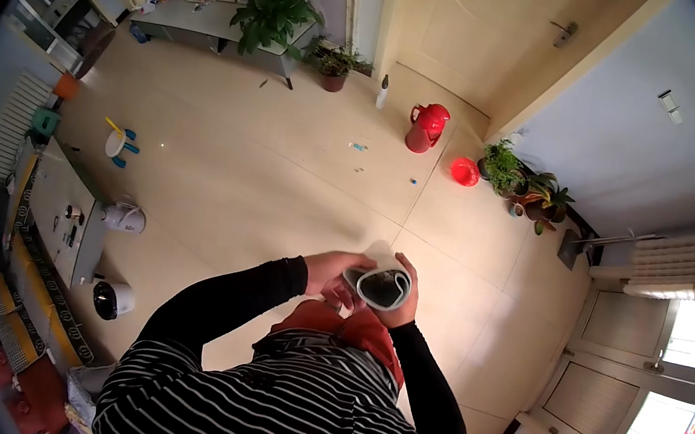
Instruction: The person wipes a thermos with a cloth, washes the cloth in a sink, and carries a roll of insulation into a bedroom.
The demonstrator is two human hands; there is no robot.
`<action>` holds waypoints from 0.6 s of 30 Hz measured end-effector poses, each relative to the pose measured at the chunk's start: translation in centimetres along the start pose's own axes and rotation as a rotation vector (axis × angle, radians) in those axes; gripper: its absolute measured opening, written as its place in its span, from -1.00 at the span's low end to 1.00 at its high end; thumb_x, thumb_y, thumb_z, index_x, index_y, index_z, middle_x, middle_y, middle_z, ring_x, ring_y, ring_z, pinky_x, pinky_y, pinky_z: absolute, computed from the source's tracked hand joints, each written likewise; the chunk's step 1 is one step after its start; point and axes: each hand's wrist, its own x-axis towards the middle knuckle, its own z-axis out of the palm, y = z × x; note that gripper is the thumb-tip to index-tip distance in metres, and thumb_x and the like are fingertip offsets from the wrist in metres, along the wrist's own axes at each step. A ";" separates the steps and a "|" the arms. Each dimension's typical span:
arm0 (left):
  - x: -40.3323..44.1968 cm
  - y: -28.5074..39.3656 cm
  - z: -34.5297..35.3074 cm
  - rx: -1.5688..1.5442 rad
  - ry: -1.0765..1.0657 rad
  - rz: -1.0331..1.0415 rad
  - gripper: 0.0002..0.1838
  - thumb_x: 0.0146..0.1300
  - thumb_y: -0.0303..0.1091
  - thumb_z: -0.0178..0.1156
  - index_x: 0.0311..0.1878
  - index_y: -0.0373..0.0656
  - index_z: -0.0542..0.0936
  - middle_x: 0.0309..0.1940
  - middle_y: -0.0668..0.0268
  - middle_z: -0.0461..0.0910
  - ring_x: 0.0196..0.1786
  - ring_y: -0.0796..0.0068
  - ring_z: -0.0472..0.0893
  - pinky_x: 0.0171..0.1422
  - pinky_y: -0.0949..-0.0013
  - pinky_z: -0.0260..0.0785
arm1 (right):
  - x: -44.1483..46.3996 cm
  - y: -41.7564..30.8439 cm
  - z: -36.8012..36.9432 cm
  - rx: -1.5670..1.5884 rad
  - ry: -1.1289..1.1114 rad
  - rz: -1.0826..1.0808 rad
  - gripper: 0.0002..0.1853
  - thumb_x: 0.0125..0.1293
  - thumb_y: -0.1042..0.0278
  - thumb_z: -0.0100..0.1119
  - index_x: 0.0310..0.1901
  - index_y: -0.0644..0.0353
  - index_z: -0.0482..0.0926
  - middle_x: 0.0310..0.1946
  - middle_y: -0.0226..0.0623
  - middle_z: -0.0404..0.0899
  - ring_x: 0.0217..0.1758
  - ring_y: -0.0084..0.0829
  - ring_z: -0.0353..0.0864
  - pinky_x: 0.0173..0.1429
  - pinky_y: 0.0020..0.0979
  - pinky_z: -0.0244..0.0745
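Note:
In front of my waist I hold a rolled-up sheet (374,254), whitish on the outside and dark inside, with one open end of the roll facing up at me. My left hand (334,274) is closed against its left side, the fingers bent at the lower edge. My right hand (403,303) wraps round the right side, thumb along the rim. The far end of the roll points away over the tiled floor. What the sheet is made of, I cannot tell.
Ahead on the floor stand a red thermos jug (427,129), a red basin (464,171), a white bottle (382,91) and potted plants (504,168). To the left are a small stool (116,144), a low table (64,241), a kettle (125,218) and a bin (114,300).

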 end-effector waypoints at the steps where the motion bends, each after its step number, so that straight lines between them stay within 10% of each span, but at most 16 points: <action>1: -0.4 0.5 -0.5 0.041 0.091 0.029 -0.41 0.42 0.31 -0.08 0.03 -0.02 0.62 -0.25 0.19 0.75 -0.32 0.37 0.71 -0.33 0.40 0.51 | 1.3 -1.1 0.7 0.209 0.072 0.041 0.02 -0.22 0.18 0.69 0.31 0.36 0.36 0.19 0.07 0.50 0.25 0.03 0.52 0.30 -0.15 0.48; 4: -2.0 3.2 -1.9 0.088 0.228 0.061 -0.37 0.39 0.39 -0.14 0.02 0.06 0.63 -0.26 0.19 0.75 -0.30 0.35 0.71 -0.29 0.37 0.50 | 5.8 -2.3 1.7 0.222 0.098 -0.079 -0.09 -0.19 0.28 0.66 0.25 0.35 0.40 0.14 0.02 0.52 0.19 -0.04 0.58 0.23 -0.20 0.53; 8: -4.5 6.4 -3.0 0.164 0.529 0.204 -0.28 0.49 0.28 -0.20 0.51 0.01 0.29 0.29 0.23 0.50 0.11 0.28 0.66 -0.10 0.16 0.63 | 12.0 -5.0 1.3 0.277 -0.017 -0.068 -0.17 -0.14 0.39 0.54 0.25 0.33 0.39 0.10 0.00 0.56 0.16 -0.06 0.60 0.22 -0.21 0.53; 18: -7.5 7.9 -14.7 -0.113 0.702 0.830 -0.28 0.56 0.22 -0.20 0.40 -0.28 0.36 0.24 0.16 0.45 0.21 0.32 0.52 0.27 0.21 0.47 | 27.0 -8.1 7.7 0.341 -0.170 -0.245 -0.08 -0.13 0.37 0.61 0.28 0.30 0.28 0.01 -0.12 0.59 0.03 -0.22 0.68 0.15 -0.29 0.58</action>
